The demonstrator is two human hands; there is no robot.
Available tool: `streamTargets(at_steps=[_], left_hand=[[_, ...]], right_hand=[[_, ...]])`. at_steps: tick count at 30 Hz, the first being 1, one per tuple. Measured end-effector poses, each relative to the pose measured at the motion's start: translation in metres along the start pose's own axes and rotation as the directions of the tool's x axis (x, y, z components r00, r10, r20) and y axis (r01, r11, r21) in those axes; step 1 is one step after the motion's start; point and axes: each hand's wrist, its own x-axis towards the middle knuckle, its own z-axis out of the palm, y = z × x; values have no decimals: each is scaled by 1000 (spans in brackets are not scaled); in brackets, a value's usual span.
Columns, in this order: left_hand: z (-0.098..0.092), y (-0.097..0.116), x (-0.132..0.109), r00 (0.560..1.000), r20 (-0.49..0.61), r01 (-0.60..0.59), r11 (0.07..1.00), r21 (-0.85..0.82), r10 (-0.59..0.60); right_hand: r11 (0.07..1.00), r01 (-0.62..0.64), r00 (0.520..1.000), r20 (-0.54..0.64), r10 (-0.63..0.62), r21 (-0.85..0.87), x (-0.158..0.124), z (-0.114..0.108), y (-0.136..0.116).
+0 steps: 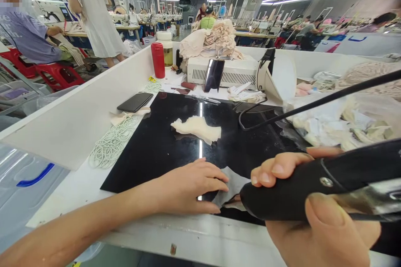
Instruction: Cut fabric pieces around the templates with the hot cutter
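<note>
My right hand point(316, 208) is wrapped round a black hand-held power tool point(288, 187) with a metal lever on its side. The tool's rounded nose points left, low over a thin grey piece of material point(233, 181) at the front of the glossy black board point(150, 146). My left hand point(191, 185) lies palm down with fingers stretched, its fingertips at the left edge of that grey piece. Whatever is under the tool's nose is mostly hidden. Further back on the board lies a crumpled cream fabric piece point(199, 128).
A black cable point(313, 106) crosses the right side above the board. Left are a phone point(135, 102) and coiled pale cord point(112, 142). Behind stand a red bottle point(158, 60), a white vented box point(197, 71) under piled fabric, and another phone point(214, 75). Bagged fabric point(344, 121) lies right.
</note>
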Motion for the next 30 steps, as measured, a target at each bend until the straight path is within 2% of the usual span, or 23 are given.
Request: streamTargets(at_steps=[6,10,12,16,19,25,30], left_hand=[[-1,-1,1,1000,16,-15,1000,-6,15],[-4,0,-1,1000,27,-14,1000,19,13],[-6,1,-2,1000,20,-16,999,44,15],[-4,1,-2,998,-46,-39,994,104,44],[2,0,1,996,-65,-53,989,137,63],[11,-1,7,999,34,-42,979,199,36],[11,-2,6,999,36,-34,973,227,26]], right_hand=[[998,2,998,57,1,-62,-7,-3,4],[999,-9,996,92,13,-45,-2,-6,2],[999,-7,999,46,9,-45,5,-8,-3],[996,41,989,-137,-51,-73,21,-15,-11],[994,68,979,-185,-83,-85,29,-22,-9],[986,129,984,-106,-140,-108,25,-28,2],[984,136,987,-66,-144,-114,21,-32,8]])
